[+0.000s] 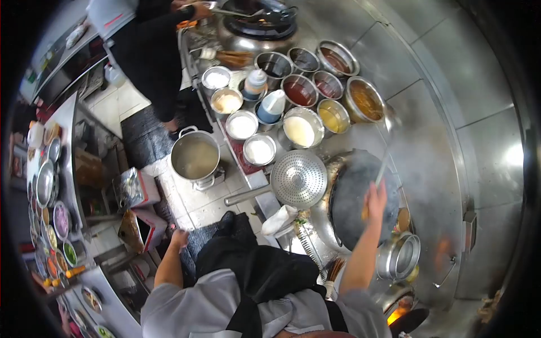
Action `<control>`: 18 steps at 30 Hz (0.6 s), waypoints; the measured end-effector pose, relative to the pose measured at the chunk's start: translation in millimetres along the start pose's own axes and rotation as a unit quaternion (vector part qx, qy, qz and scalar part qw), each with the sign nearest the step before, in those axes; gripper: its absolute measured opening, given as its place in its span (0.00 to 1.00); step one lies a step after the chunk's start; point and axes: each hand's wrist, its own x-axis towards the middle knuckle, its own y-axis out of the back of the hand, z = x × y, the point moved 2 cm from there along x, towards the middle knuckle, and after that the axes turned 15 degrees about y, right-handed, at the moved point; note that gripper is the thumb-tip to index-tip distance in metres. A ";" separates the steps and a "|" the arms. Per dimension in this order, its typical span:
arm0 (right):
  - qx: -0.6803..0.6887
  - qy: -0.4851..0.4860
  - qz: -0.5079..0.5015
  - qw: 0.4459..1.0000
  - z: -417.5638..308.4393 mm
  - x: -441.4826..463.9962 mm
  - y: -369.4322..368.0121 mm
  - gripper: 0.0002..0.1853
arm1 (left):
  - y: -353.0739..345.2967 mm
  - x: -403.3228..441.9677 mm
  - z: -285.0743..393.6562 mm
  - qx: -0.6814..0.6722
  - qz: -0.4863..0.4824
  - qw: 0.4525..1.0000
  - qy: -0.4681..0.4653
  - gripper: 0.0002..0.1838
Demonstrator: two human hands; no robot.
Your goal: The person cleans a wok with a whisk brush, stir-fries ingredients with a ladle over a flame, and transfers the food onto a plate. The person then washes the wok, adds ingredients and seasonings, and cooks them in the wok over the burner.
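My right hand is wrapped round the handle of a long-handled ladle, over a dark steaming wok. The ladle's far end reaches up to the pot of brown sauce, where steam blurs it. My left hand hangs low at my side, away from the stove; its fingers look curled, but they are too small to tell if anything is in them. Left of the wok lies a perforated strainer with a long handle, and a white cloth is below it.
Several metal bowls of sauces and white powders stand beyond the strainer, with two squeeze bottles. A large pot stands left of the counter. Another person works at a far wok. Flames show at lower right.
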 end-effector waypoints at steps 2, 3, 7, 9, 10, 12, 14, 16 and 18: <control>0.008 -0.027 0.008 1.000 -8.4 -94.2 54.6 0.31 | -17.1 13.1 11.9 0.245 0.126 0.951 -0.139 0.25; -0.100 -0.041 0.016 0.994 -2.3 -133.0 75.3 0.30 | -23.4 20.0 13.9 0.265 0.169 0.933 -0.174 0.27; -0.371 0.040 -0.058 0.926 36.6 -236.7 165.8 0.28 | -48.3 -128.0 91.2 -0.040 0.136 0.982 -0.121 0.29; -0.226 -0.080 -0.072 0.968 42.4 -278.0 193.8 0.34 | -63.4 -161.6 78.8 -0.151 0.162 0.963 -0.151 0.32; -0.155 -0.093 -0.029 0.983 31.7 -299.5 191.6 0.22 | -68.5 -174.9 62.1 -0.154 0.174 0.957 -0.172 0.35; -0.069 -0.314 -0.047 0.946 17.7 -294.0 223.5 0.28 | -74.7 -231.0 34.1 -0.131 0.230 0.952 -0.151 0.36; -0.093 -0.230 -0.063 0.967 16.7 -269.8 223.8 0.26 | -70.9 -239.4 -9.7 -0.130 0.263 0.944 -0.150 0.37; -0.103 -0.170 -0.087 0.976 16.4 -254.7 207.9 0.25 | -51.0 -241.6 -46.6 -0.194 0.291 0.921 -0.169 0.34; -0.106 -0.133 -0.115 0.979 20.4 -253.4 184.7 0.24 | -12.0 -239.8 -85.0 -0.318 0.336 0.868 -0.182 0.31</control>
